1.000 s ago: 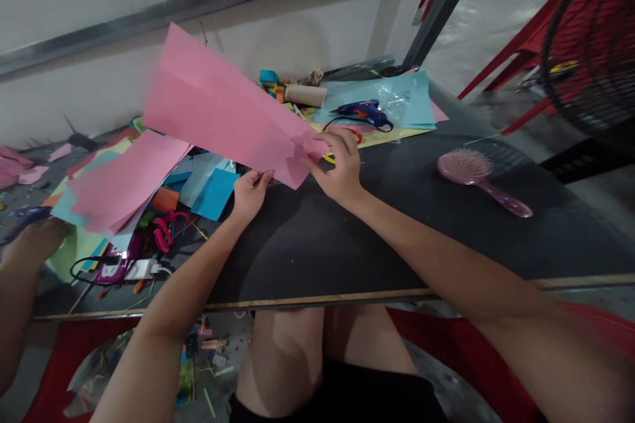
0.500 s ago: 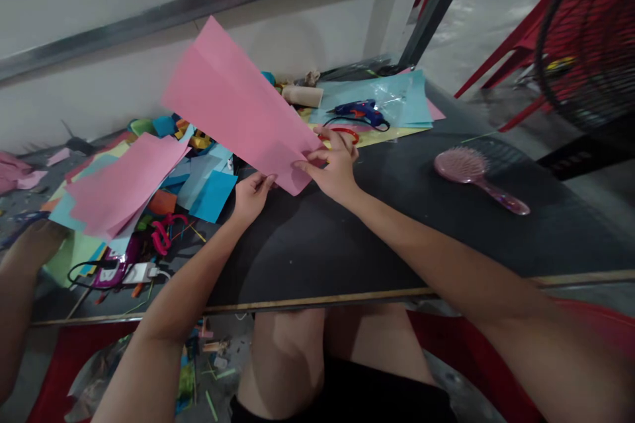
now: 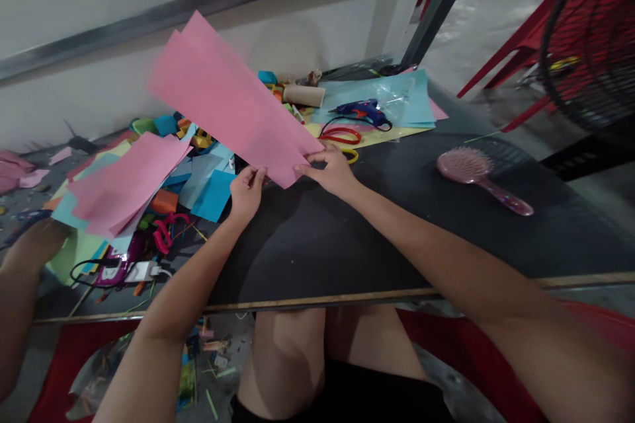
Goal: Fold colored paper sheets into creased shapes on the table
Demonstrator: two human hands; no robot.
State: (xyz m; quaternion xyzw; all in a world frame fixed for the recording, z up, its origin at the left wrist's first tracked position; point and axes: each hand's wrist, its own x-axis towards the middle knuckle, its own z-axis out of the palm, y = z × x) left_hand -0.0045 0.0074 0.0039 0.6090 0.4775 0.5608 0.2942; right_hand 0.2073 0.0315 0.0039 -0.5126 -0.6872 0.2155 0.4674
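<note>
A folded pink paper sheet (image 3: 233,99) is held up above the black table (image 3: 377,225), slanting away to the upper left. My left hand (image 3: 247,190) pinches its near lower corner. My right hand (image 3: 331,170) pinches the near right corner, fingers closed on the edge. The two layers of the sheet show slightly offset at the far end.
A heap of pink, blue and green paper (image 3: 119,178) lies at the left with pink scissors (image 3: 163,232) and a cable. Red scissors (image 3: 340,136), a blue glue gun (image 3: 364,111), a cardboard tube (image 3: 303,94) and a pink hairbrush (image 3: 479,172) lie beyond. Another person's arm (image 3: 20,277) rests far left.
The pink sheet has swung and narrowed as its layers came together. My hands moved closer together at its near end, the right hand dropping slightly toward me.
</note>
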